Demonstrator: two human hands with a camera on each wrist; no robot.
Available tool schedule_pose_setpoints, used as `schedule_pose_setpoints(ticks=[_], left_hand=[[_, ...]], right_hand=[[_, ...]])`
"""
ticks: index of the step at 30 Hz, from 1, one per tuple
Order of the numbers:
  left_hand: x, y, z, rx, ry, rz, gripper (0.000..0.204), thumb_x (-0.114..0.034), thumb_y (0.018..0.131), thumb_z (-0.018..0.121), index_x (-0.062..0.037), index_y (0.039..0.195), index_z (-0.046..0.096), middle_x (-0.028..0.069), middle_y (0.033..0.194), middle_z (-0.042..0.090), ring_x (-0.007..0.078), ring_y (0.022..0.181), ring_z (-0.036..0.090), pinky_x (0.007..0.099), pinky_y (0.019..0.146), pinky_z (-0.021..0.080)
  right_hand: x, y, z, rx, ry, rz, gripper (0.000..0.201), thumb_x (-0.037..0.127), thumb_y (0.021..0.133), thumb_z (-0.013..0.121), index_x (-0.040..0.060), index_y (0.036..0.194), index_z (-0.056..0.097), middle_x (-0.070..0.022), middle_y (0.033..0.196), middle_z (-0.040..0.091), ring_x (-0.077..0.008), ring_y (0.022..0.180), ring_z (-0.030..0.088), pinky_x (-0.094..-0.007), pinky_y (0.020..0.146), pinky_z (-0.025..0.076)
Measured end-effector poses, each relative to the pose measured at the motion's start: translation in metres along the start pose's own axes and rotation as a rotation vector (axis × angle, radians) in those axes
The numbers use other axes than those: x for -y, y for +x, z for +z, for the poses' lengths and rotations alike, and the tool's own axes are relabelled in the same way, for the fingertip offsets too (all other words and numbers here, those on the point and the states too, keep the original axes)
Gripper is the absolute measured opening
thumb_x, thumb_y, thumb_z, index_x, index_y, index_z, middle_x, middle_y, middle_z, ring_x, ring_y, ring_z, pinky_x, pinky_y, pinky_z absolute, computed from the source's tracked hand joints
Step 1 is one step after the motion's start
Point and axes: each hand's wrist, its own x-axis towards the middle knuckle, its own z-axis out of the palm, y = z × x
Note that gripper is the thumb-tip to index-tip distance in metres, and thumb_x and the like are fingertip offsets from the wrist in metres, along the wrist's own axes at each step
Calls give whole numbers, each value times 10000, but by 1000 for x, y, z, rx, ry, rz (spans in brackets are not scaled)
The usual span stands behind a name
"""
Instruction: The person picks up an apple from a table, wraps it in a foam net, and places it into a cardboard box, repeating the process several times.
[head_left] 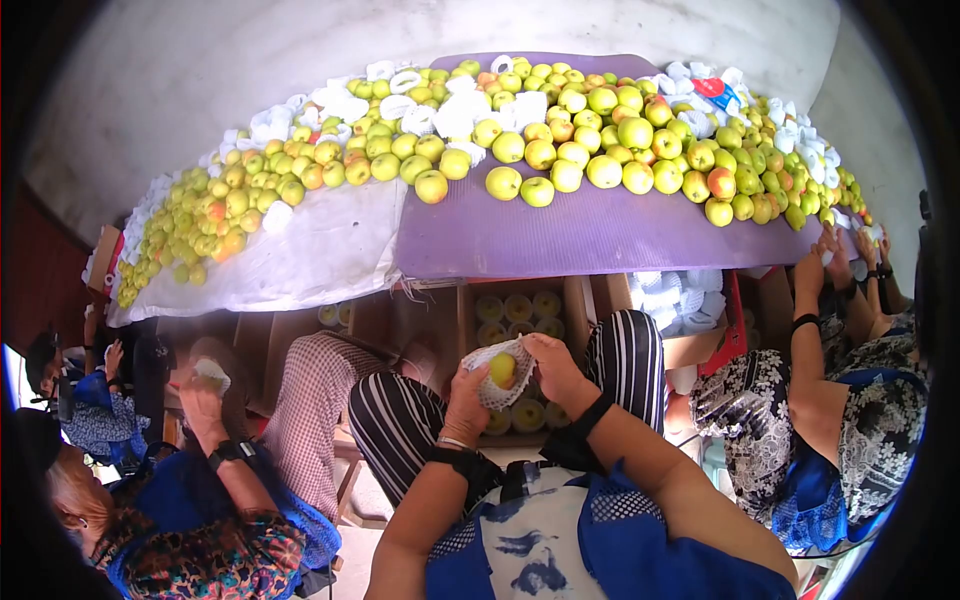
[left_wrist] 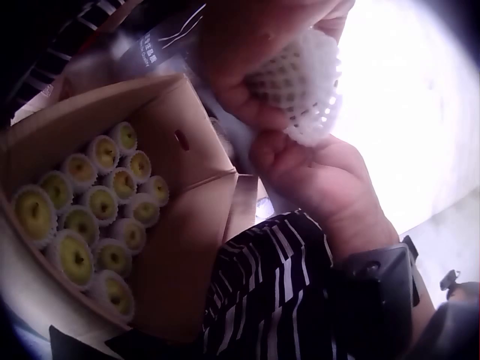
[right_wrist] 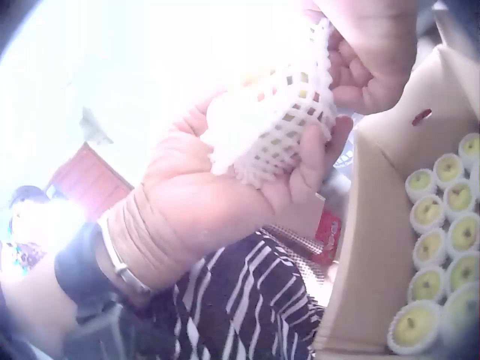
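Note:
A yellow-green apple [head_left: 503, 371] sits inside a white foam net sleeve [head_left: 489, 394], its face showing through the sleeve's open end. My left hand [head_left: 465, 405] cradles the sleeved apple from the left, fingers curled about it; a thin bracelet circles that wrist. From the other side my right hand [head_left: 557, 370] pinches the sleeve's edge between thumb and fingers. In the right wrist view the foam mesh [right_wrist: 277, 139] is stretched over the apple, with the left hand [right_wrist: 217, 187] beneath and the right hand [right_wrist: 375, 64] at its upper edge.
Below the hands stands a cardboard box [left_wrist: 191, 142] with rows of sleeved apples [left_wrist: 101, 202]. Ahead, loose apples [head_left: 605, 170] and foam sleeves [head_left: 460, 110] heap on a purple-covered table [head_left: 500, 235]. Another box holds foam sleeves [head_left: 680, 300]. People sit on both sides.

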Motion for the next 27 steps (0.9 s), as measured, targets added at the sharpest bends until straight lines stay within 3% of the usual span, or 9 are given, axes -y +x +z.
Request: schedule_pose_setpoints(ticks=[4,6,10,13,15,19,22,24,27], left_hand=[[-7,-8,10,11,-75,14,378,-155,802,497,-5,1144,443,127,1102,539,247,1006,542,364,890,426],[-8,-8,11,1,-104,26,378,-154,801,497,-5,1144,443,127,1099,540,250,1010,540,367,894,423],[-5,-5,0,-24,-146,94,395,-202,804,490,-5,1143,447,138,1111,535,272,1032,527,397,914,409],[-3,-2,-2,-28,-235,56,419,-232,807,476,3,1152,444,152,1136,524,294,1053,511,421,935,389],[-4,-1,1,-37,-269,29,433,-244,808,468,8,1158,442,159,1150,518,304,1066,501,432,946,376],[-6,-3,6,-35,-361,-68,453,-249,806,464,11,1175,434,162,1172,506,311,1091,482,447,969,346],[-5,-3,8,-34,-359,-97,453,-267,817,460,-2,1184,433,156,1183,500,309,1104,472,451,974,336],[-4,-4,11,-46,-333,-108,452,-282,830,456,-10,1190,432,151,1190,496,309,1109,468,452,976,333],[-4,-4,15,-63,-366,-126,466,-353,869,426,-28,1203,427,140,1203,489,307,1119,458,450,975,331]], right_hand=[[5,1,0,76,101,73,138,154,856,532,26,899,561,-31,804,591,-109,748,568,-250,686,462],[6,1,4,3,-98,70,143,138,838,525,15,899,565,-26,809,578,-88,702,545,-219,614,443],[13,-6,8,86,-418,104,141,138,830,543,23,908,562,-31,824,577,-100,701,548,-232,614,458],[15,-9,8,58,-374,171,133,135,822,547,33,907,559,-33,838,576,-105,684,549,-249,592,471],[12,-8,5,96,-17,195,115,115,817,530,43,902,557,-35,860,576,-112,690,554,-259,571,476],[11,-7,5,76,45,195,97,112,820,512,52,880,558,-44,835,583,-119,697,565,-274,571,483],[0,-4,2,22,-293,76,129,128,829,506,26,887,558,-48,769,580,-114,687,560,-267,590,469],[-7,-6,9,-99,-595,-271,181,154,832,513,-11,888,562,-47,711,571,-102,643,534,-252,586,447],[1,-11,17,-69,-717,-399,221,173,825,530,-33,897,565,-48,702,570,-94,629,514,-241,573,431]])
